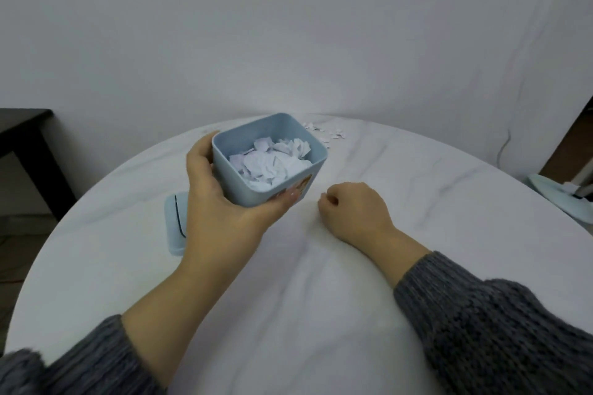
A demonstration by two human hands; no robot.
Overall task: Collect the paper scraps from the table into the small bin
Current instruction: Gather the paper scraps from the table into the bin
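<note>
Dozens of small white paper scraps lie in a loose patch at the far edge of the table, just behind the small bin. The bin is pale blue with rounded corners and a picture sticker on its near wall. It is already well filled with larger crumpled white pieces and seems to be tipped slightly and raised off the table.

The left hand grips the bin from the side and below, fingers wrapped round its base and thumb along the far wall. The right hand rests on the table just beside the bin, its fingers curled into a loose fist with no scrap showing in it.

To finish well, I would bring the bin's rim down to the table edge of that far patch. The flat of the right hand could then sweep the bits in together rather than pinching them one by one. They look light and could scatter, so the sweep should be slow.

A matching blue lid lies on the table to the left, partly under the left forearm.
</note>
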